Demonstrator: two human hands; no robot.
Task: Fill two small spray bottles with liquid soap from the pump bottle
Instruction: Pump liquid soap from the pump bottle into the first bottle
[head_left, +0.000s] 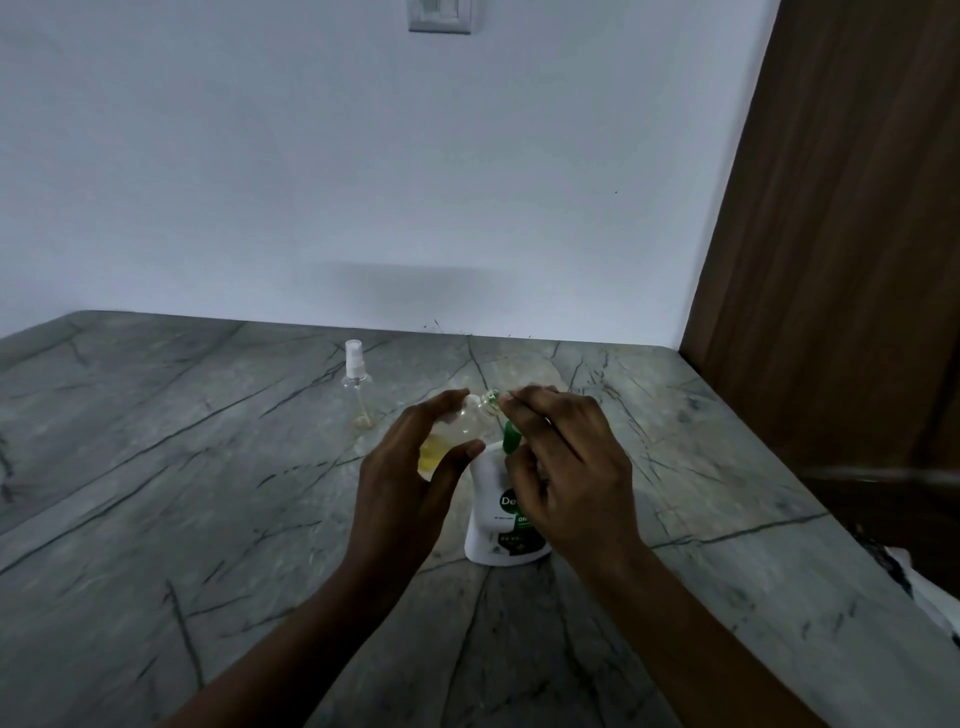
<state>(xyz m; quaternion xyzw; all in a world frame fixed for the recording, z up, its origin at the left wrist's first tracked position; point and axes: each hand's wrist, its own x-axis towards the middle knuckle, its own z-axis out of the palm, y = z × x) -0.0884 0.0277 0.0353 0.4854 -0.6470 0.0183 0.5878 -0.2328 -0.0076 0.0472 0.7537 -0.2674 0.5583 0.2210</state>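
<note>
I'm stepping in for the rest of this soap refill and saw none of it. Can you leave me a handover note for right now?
Left hand: holds a small bottle, uncapped and tilted, its mouth at the green nozzle of the pump bottle.
Right hand: over the pump head, fingers curled; exact grip hidden.
Done: the held bottle has yellow soap in its lower part.
Second spray bottle: stands capped on the counter, behind and to the left, with only a trace of liquid at its bottom.
Left: finish the held bottle, cap it (cap not in view), then fill the second.
</note>
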